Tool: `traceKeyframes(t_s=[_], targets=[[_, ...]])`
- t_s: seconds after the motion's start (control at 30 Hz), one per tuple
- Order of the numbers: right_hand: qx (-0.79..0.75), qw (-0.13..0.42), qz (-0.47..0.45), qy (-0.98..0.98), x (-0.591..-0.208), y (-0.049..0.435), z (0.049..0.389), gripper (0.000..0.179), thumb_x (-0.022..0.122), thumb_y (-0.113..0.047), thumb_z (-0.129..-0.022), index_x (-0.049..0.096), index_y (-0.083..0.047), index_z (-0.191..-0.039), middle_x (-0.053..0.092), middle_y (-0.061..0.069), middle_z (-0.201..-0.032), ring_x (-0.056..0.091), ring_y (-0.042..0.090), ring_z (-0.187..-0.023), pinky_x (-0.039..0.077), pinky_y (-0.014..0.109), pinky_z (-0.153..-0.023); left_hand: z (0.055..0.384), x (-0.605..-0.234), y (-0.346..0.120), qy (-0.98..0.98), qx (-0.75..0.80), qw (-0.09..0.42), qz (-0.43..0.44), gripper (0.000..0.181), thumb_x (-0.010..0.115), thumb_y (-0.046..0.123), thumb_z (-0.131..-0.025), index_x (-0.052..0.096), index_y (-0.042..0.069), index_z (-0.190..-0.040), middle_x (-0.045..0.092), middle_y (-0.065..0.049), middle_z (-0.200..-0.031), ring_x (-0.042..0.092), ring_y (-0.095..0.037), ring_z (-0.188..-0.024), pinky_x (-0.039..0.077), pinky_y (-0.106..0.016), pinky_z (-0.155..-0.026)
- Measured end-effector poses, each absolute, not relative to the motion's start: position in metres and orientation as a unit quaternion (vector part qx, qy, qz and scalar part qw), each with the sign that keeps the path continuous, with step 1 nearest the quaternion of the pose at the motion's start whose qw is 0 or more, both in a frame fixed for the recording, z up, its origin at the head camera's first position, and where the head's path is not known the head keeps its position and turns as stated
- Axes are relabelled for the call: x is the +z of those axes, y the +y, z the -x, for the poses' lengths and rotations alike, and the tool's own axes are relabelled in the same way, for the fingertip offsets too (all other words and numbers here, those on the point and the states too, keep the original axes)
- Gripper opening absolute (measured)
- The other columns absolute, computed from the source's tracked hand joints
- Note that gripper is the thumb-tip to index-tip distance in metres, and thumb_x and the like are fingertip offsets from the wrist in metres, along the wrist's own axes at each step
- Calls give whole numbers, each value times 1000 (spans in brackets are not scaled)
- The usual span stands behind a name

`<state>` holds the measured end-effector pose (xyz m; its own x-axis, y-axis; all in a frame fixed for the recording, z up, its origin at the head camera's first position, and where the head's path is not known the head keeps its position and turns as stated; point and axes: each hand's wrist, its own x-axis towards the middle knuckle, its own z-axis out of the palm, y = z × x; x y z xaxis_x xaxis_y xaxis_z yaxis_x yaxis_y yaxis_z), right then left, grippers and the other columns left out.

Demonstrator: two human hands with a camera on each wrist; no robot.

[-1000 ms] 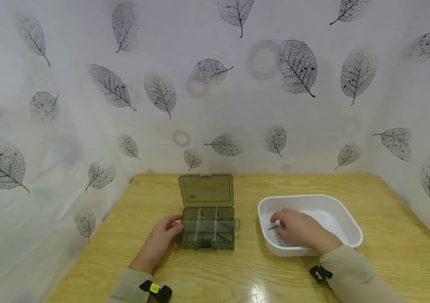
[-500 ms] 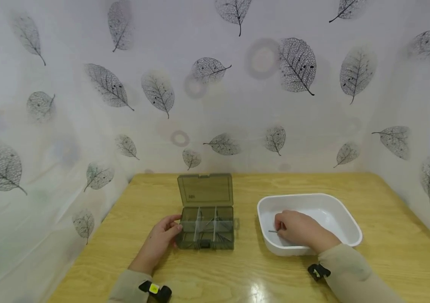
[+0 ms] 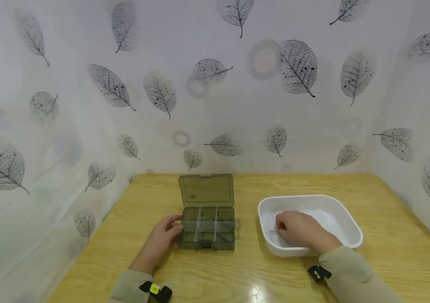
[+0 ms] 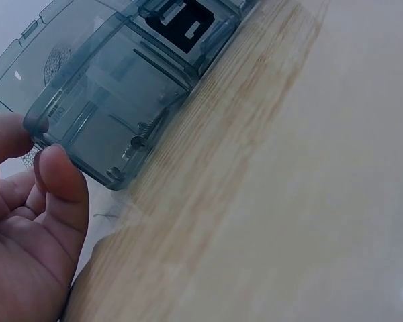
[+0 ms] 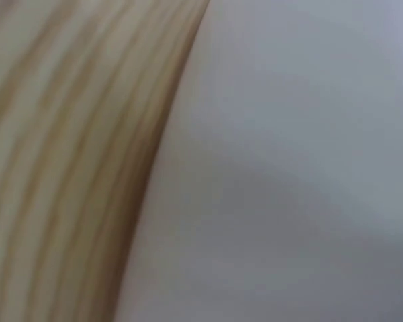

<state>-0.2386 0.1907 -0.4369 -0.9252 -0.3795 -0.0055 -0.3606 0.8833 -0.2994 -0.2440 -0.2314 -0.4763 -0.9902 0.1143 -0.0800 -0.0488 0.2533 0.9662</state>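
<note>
On the table stands a translucent dark compartment box (image 3: 207, 227) with its lid (image 3: 207, 190) raised. My left hand (image 3: 160, 237) holds the box's left side, thumb at the rim. In the left wrist view, thumb and index finger meet the corner of the box (image 4: 141, 80), and several screws (image 4: 140, 139) lie inside. To the right, my right hand (image 3: 300, 229) reaches down into a white tray (image 3: 341, 210) with curled fingers. A thin metal screw (image 3: 273, 232) sticks out to the left from beneath those fingers; the fingertips themselves are hidden.
Both containers rest on a wooden table (image 3: 215, 273). A white curtain (image 3: 237, 109) printed with leaves hangs behind it and along both sides. Blurred wood and the pale tray wall (image 5: 269, 168) fill the right wrist view.
My right hand has shifted slightly right and curled its fingers further inside the tray. The screw was slanted and now lies flatter. My left hand and the box have stayed in place.
</note>
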Motion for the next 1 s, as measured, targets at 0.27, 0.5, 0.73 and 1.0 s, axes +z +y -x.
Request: traceKeyframes(t_s=[0.27, 0.5, 0.73, 1.0], targets=[[-162, -5, 188, 969, -431, 189, 237, 19, 64, -12, -86, 56, -26, -76, 49, -11, -69, 46, 10, -65, 41, 32, -61, 243, -478, -231, 786, 614, 67, -23, 39, 59, 12, -103, 54, 4, -141, 59, -15, -103, 55, -23, -66, 53, -32, -59], [-169, -45, 202, 964, -421, 181, 235, 19, 65, -14, -87, 55, -27, -77, 48, -13, -71, 45, 8, -66, 40, 30, -62, 242, -476, -232, 783, 617, 70, -19, 39, 59, 12, -103, 54, 4, -141, 59, -16, -103, 54, -22, -66, 53, -33, -59], [-167, -71, 223, 958, -409, 171, 227, 20, 66, -14, -88, 55, -27, -78, 48, -15, -75, 45, 7, -68, 41, 29, -62, 241, -473, -229, 783, 618, 70, -23, 40, 58, 12, -104, 53, 3, -142, 59, -16, -103, 54, -22, -65, 53, -32, -59], [-165, -87, 268, 945, -397, 132, 223, 17, 68, -17, -91, 58, -27, -82, 49, -17, -77, 46, 4, -68, 43, 27, -60, 241, -474, -230, 780, 622, 68, -21, 41, 60, 13, -103, 52, 2, -143, 59, -16, -104, 54, -22, -65, 53, -32, -58]])
